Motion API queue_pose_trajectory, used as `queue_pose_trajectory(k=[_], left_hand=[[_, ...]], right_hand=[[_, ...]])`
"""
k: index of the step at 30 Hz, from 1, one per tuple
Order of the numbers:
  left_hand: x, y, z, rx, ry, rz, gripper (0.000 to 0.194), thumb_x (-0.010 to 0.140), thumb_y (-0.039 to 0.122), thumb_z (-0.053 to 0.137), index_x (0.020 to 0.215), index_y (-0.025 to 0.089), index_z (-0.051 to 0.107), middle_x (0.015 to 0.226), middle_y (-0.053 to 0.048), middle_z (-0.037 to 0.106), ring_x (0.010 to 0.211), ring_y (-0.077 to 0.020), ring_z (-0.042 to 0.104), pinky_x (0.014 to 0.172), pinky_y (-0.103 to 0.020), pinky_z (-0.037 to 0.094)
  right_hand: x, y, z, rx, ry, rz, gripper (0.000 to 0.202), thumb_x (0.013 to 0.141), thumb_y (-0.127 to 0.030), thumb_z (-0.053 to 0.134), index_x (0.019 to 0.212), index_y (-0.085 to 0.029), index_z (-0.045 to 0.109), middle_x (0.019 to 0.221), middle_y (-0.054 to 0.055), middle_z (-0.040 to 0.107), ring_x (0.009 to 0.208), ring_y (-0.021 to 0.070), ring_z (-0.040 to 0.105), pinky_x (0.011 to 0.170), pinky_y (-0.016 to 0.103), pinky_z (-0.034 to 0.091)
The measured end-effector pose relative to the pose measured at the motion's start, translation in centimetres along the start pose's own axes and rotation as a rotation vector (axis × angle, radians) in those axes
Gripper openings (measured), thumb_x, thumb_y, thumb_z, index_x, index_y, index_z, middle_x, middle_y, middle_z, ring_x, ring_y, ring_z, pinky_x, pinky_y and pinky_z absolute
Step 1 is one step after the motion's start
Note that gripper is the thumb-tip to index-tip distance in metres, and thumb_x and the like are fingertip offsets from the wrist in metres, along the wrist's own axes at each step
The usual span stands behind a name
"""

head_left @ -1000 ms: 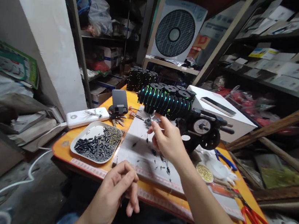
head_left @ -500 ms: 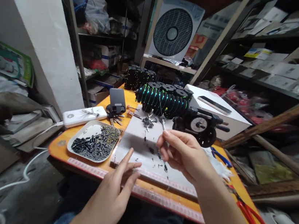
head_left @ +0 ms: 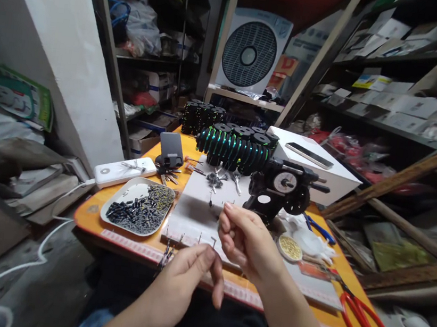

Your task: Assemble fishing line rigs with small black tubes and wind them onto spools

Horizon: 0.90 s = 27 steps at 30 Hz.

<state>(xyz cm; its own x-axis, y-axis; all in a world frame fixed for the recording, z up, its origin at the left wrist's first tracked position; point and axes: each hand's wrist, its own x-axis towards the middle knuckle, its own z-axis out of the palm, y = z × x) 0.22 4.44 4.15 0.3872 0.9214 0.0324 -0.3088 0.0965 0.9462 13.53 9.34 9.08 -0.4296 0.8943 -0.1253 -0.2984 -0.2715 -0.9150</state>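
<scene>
My left hand [head_left: 190, 272] is low at the board's front edge, thumb and index finger pinched together. What it pinches, if anything, is too fine to make out. Just above and to its right, my right hand [head_left: 250, 243] is closed with its fingertips pressed together over the white board [head_left: 193, 203]; its contents are also too small to tell. Several small dark pieces [head_left: 166, 256] hang at the front edge beside my left hand. Behind the hands stands a black winding device with a dial [head_left: 285, 183] and a row of black discs wound with green-blue line [head_left: 232, 149].
On the left sits a white tray [head_left: 106, 207] of small dark parts, near a white power bank [head_left: 124, 171] and a phone stand [head_left: 171, 149]. Toward the right are a dish of gold bits [head_left: 290, 248], blue-handled pliers [head_left: 320, 229], red-handled scissors [head_left: 372, 326] and a white box [head_left: 340, 187] bearing a phone [head_left: 310, 155].
My right hand has moved slightly down and left, away from the bundle of fine strands. My left hand has gone from spread fingers to a pinch, and the hands are closer together.
</scene>
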Motion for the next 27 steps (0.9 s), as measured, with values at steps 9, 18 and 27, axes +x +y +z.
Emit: queue_pose_trajectory(k=[9,18,27], left_hand=[[-3.2,-3.7,-0.5,-0.651,-0.149,-0.252,0.037,0.094,0.046,0.052,0.078,0.013,0.058,0.061,-0.011,0.076,0.054,-0.0184,0.073,0.052,-0.021,0.051],[-4.6,-2.7,-1.3,-0.611,-0.093,-0.410,0.040,0.087,0.048,0.063,0.074,0.010,0.064,0.057,-0.010,0.075,0.049,-0.0123,0.070,0.046,-0.012,0.045],[-5.4,-2.9,-1.8,-0.503,-0.034,-0.504,0.047,0.079,0.056,0.069,0.070,0.009,0.066,0.054,-0.008,0.072,0.047,-0.0098,0.064,0.047,-0.013,0.043]], right_hand=[[0.1,1.4,-0.2,0.109,0.040,0.025,0.041,0.079,-0.047,0.070,0.060,-0.017,0.049,0.038,-0.007,0.046,0.027,-0.0009,0.021,0.027,0.010,0.014],[0.1,1.1,-0.2,0.124,0.036,0.026,0.039,0.079,-0.044,0.071,0.060,-0.016,0.052,0.039,-0.006,0.048,0.027,-0.0010,0.022,0.028,0.010,0.015],[0.2,1.2,-0.4,0.117,0.031,0.020,0.037,0.080,-0.043,0.071,0.060,-0.016,0.054,0.040,-0.006,0.047,0.028,-0.0005,0.023,0.028,0.010,0.014]])
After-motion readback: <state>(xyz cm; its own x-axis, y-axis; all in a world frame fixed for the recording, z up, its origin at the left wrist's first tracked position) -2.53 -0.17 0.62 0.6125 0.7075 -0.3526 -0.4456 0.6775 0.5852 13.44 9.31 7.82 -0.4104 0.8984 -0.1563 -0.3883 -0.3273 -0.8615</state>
